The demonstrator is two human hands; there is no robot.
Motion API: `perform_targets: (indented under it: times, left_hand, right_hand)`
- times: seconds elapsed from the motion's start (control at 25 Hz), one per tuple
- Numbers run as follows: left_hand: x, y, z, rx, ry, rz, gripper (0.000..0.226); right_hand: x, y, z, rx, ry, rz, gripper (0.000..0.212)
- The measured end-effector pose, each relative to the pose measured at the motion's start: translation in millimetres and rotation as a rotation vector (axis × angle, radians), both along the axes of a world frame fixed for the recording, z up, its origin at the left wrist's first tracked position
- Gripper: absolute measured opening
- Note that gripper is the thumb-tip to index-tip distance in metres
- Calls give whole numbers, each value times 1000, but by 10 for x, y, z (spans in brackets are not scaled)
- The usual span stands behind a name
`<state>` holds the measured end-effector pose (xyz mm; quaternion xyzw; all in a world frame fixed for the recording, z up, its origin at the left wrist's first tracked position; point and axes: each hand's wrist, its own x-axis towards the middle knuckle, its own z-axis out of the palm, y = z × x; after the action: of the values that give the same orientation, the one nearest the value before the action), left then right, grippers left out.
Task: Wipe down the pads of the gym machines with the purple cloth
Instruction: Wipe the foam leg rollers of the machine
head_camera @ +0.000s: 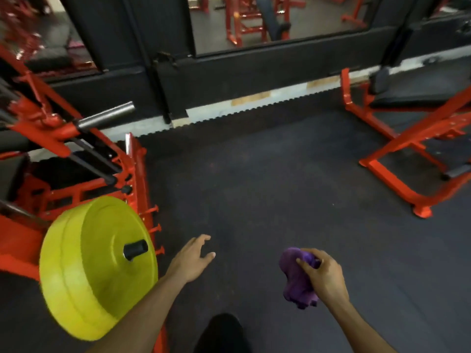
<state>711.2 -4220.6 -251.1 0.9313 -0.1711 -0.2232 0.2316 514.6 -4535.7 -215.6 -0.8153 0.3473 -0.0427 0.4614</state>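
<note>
My right hand [323, 275] grips the bunched purple cloth [297, 278] low in the view, over the dark floor. My left hand [192, 258] hangs in the air with relaxed, spread fingers and holds nothing, just right of the yellow weight plate [94, 266]. A black pad [418, 94] lies on the red machine [397, 146] at the far right. Another black pad [11, 174] sits inside the red machine [84, 174] on the left, partly hidden by its frame.
The dark rubber floor [254, 187] stretches between the two red machines. A steel bar sleeve [107, 115] sticks out of the left machine. A black wall with mirrors [254, 21] runs along the back. My dark shoe [223, 332] shows at the bottom.
</note>
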Motion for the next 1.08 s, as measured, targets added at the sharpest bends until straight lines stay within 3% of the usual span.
perform_targets:
  times: [0.2,0.36,0.68,1.08]
  left_hand:
    - [1083,-410,-125,-37,17,143,52]
    - [1959,-674,-241,6,68,325,51]
    - [3916,-1063,53,3,22,338,54]
    - [6454,-1463,-186,-58,63,404,59]
  right_hand:
    - [1446,-562,103,-35,-68,143,17]
    - [2569,-912,193,-55,-14,224,17]
    - [4861,-1326,456,-75,-50,231,14]
    - [8062,-1727,239,10,-51,343,13]
